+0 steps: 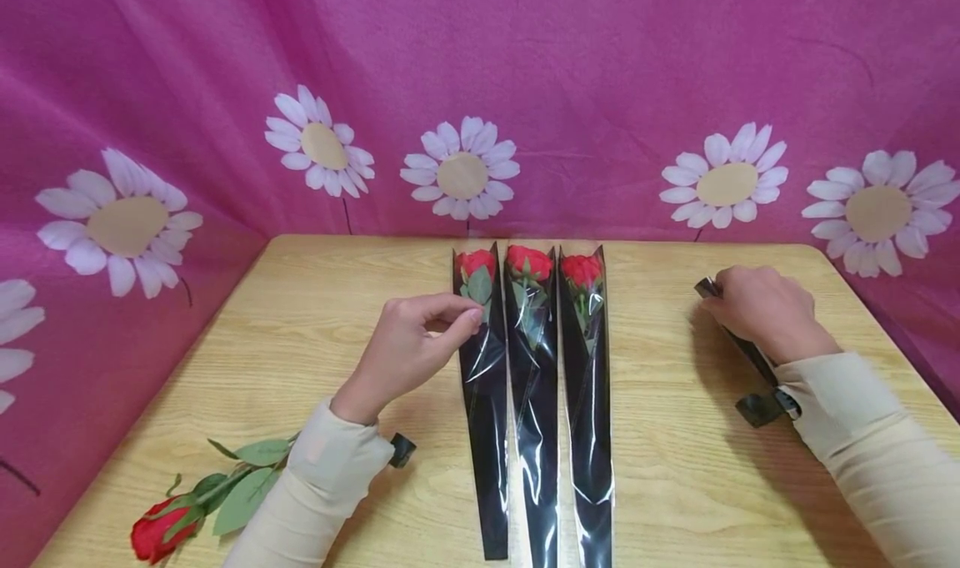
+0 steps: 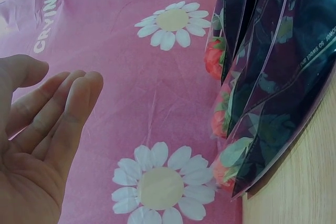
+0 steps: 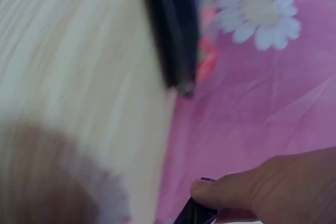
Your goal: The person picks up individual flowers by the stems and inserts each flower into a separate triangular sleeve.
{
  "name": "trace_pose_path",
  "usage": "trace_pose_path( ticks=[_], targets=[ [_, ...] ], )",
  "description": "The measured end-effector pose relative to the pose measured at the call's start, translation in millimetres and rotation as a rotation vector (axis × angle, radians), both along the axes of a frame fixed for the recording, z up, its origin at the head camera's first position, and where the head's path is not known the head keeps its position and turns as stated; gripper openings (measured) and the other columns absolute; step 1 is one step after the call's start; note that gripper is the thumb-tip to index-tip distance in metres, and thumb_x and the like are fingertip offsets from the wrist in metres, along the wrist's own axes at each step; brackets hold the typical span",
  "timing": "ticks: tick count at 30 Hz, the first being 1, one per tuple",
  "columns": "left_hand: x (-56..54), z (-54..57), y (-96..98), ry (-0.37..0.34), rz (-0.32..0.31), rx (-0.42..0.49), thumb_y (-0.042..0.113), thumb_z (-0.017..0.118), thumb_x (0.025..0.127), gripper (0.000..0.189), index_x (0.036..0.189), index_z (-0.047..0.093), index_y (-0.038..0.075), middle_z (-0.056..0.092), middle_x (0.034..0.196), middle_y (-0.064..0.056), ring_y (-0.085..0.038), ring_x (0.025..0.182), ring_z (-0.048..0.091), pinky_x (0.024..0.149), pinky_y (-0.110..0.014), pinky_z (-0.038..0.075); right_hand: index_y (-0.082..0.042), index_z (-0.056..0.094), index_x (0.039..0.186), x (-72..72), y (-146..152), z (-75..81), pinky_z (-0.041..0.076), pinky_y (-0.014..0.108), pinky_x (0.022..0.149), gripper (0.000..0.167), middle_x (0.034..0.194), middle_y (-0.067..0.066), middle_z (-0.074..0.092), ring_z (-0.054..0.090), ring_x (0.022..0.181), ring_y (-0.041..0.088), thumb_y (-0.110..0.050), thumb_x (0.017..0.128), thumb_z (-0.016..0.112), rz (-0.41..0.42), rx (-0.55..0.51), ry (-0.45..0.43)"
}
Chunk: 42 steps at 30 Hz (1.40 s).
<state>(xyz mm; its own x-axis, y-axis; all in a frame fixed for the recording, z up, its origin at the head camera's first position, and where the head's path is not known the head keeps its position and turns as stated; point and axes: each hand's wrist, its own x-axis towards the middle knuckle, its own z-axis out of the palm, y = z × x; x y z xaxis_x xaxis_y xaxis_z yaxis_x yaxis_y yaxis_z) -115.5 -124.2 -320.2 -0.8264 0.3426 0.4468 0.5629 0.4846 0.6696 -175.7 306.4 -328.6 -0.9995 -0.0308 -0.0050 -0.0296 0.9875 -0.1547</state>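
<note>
My left hand [image 1: 408,351] hovers by the leftmost of three wrapped roses, holding nothing; the left wrist view has its fingers [image 2: 79,98] loosely bent, thumb apart. Each red rose lies in a clear and black sleeve: a left one [image 1: 483,384], a middle one [image 1: 532,384] and a right one [image 1: 590,401], side by side with blooms toward the far edge. At the table's right, my right hand [image 1: 768,314] pinches the end of a long narrow black item [image 1: 750,355] resembling a flower sleeve. Its lower part is hidden behind the wrist; the right wrist view shows only its black end [image 3: 197,213].
One loose, unwrapped red rose [image 1: 161,528] with green leaves lies at the table's front left, its stem partly behind my left sleeve. The wooden table [image 1: 660,451] meets a pink cloth [image 1: 585,92] with printed daisies at its back and sides.
</note>
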Motion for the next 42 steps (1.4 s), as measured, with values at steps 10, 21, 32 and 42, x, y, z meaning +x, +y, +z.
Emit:
trace_pose_path(
  ticks=[10,21,32,42],
  targets=[
    [0.5,-5.4,3.1,0.011,-0.011,0.001,0.014,0.074,0.095,0.017,0.109,0.080,0.006,0.082,0.101,-0.007,-0.015,0.084,0.077,0.081,-0.028,0.065,-0.007,0.072,0.108,8.0,-36.7,23.1,0.038,0.039,0.053,0.027,0.097,0.021,0.078,0.069,0.081,0.040,-0.030,0.093,0.071,0.072,-0.107,0.131],
    [-2.8,-18.3,17.8,-0.019,-0.072,-0.023,0.017,0.073,0.096,0.019,0.111,0.080,0.007,0.081,0.103,-0.006,-0.013,0.085,0.077,0.080,-0.025,0.064,-0.008,0.076,0.104,30.7,-63.5,21.2,0.036,0.034,0.058,0.022,0.098,0.022,0.079,0.069,0.077,0.033,-0.026,0.092,0.076,0.171,-0.151,0.233],
    [-3.1,-27.2,24.6,-0.122,-0.143,-0.018,0.019,0.073,0.097,0.017,0.108,0.080,0.008,0.081,0.096,-0.004,-0.007,0.076,0.072,0.075,-0.024,0.063,-0.012,0.074,0.095,35.7,-92.0,17.2,0.043,0.031,0.058,0.014,0.076,0.000,0.070,0.060,0.068,0.013,-0.024,0.091,0.079,0.402,-0.167,0.351],
    [0.1,-29.5,29.6,-0.308,-0.150,0.007,0.024,0.071,0.099,0.019,0.113,0.078,0.014,0.080,0.099,-0.001,-0.005,0.085,0.074,0.078,-0.022,0.061,-0.013,0.075,0.098,47.9,-115.2,20.6,0.056,0.035,0.065,0.021,0.084,0.000,0.073,0.062,0.069,0.010,-0.024,0.085,0.086,0.587,-0.170,0.420]
  ],
)
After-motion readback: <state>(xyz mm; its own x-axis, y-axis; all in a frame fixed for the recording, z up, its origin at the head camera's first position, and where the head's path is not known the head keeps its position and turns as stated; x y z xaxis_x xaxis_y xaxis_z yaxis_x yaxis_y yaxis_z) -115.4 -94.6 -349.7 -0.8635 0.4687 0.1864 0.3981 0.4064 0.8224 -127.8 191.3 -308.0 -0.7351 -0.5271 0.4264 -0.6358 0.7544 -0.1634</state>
